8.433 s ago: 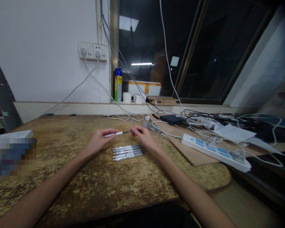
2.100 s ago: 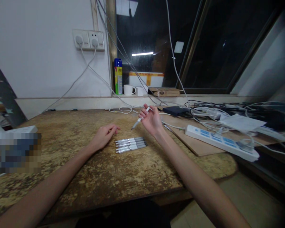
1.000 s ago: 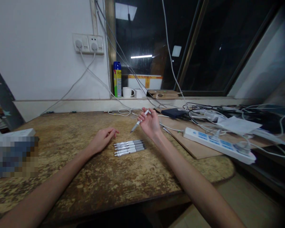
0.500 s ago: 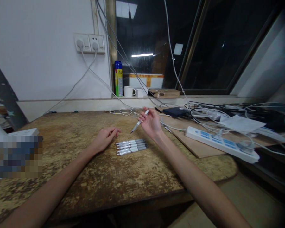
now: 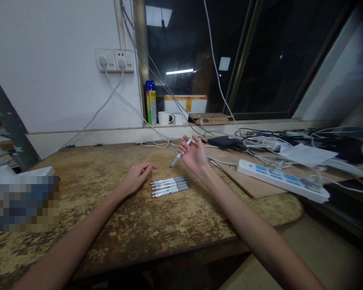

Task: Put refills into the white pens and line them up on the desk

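My right hand (image 5: 194, 155) is raised above the table with its palm turned up. Its fingers are closed on a white and grey pen (image 5: 176, 158), which slants with its tip down to the left. Below it, several similar pens (image 5: 170, 186) lie side by side in a row on the worn wooden table (image 5: 133, 225). To the left of the row, my left hand (image 5: 135, 176) rests on the tabletop. Its fingers stretch toward the right, loosely bent, and nothing shows in them.
A white power strip (image 5: 281, 179) and a brown board (image 5: 245, 183) lie on the right, with tangled cables behind. On the sill stand a spray can (image 5: 151, 102), a white mug (image 5: 164, 117) and a flat cardboard box (image 5: 211, 118). A blurred-out patch covers things at far left.
The view has shifted slightly. The right hand keeps the pen at nearly the same slant, its fingers moving a little around the upper end. The row of pens and the left hand stay in place.
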Demonstrator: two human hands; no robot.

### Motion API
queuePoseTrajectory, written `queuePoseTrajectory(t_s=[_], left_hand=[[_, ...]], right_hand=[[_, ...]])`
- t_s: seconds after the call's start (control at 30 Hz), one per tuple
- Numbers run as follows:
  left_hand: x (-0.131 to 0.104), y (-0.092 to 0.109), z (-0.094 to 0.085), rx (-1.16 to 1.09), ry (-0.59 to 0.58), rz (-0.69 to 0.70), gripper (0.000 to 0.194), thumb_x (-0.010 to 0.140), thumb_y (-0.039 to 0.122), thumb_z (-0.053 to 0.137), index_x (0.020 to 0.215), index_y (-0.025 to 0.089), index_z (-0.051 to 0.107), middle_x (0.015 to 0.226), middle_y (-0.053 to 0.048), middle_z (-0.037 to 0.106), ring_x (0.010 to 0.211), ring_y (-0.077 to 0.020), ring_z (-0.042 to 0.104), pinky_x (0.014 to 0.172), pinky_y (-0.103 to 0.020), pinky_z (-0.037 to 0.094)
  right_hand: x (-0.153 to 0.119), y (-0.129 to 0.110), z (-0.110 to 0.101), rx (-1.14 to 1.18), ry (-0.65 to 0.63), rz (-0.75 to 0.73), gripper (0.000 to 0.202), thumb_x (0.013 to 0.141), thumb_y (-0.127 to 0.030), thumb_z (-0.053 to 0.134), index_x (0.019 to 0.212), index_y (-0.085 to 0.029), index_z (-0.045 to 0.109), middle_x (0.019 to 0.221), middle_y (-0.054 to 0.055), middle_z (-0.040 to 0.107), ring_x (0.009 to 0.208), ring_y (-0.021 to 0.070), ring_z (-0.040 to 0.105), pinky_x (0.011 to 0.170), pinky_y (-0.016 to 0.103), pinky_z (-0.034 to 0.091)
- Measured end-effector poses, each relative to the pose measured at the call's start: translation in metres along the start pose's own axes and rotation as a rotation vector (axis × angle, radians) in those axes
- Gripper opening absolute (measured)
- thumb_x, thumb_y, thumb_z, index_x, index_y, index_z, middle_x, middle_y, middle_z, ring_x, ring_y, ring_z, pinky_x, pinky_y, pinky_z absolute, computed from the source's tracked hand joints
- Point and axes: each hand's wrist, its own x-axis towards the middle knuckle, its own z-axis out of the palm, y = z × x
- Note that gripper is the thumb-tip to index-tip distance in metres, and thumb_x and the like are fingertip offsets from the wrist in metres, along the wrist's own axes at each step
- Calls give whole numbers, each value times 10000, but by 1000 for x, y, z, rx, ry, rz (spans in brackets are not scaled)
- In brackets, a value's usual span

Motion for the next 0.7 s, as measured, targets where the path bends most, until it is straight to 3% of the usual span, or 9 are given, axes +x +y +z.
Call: queuePoseTrajectory(t_s=[0.13, 0.43, 0.57, 0.7], left_hand=[[0, 1, 0, 2, -30, 13, 432, 1045, 421, 381, 1079, 194, 747, 921, -43, 738, 867, -214, 669, 796, -295, 462], [0, -3, 1, 18, -123, 45, 422, 1050, 434, 365, 1079, 215, 725, 1001, -51, 746, 939, -230, 671, 855, -316, 470], [-1, -3, 2, 32, -148, 46, 435, 1053, 449, 339, 1045, 233, 717, 1037, -56, 749, 975, -240, 670, 877, -325, 473], [-1, -2, 2, 43, -148, 41, 430, 1051, 448, 342, 1041, 236, 717, 1027, -56, 750, 965, -242, 670, 875, -329, 476]], right_hand=[[2, -1, -1, -17, 5, -5, 220, 983, -263, 408, 871, -194, 585, 611, -50, 303, 518, 122, 328, 506, 209, 379], [-1, -1, 4, -31, 10, 8, 233, 995, -258, 400, 884, -195, 595, 608, -49, 313, 522, 121, 333, 518, 208, 390], [-3, 2, 7, -57, 22, 15, 243, 998, -343, 436, 874, -209, 596, 623, -44, 322, 534, 126, 346, 526, 215, 405], [-2, 2, 7, -84, 29, 9, 219, 987, -290, 432, 871, -211, 599, 624, -46, 303, 528, 128, 331, 524, 213, 403]])
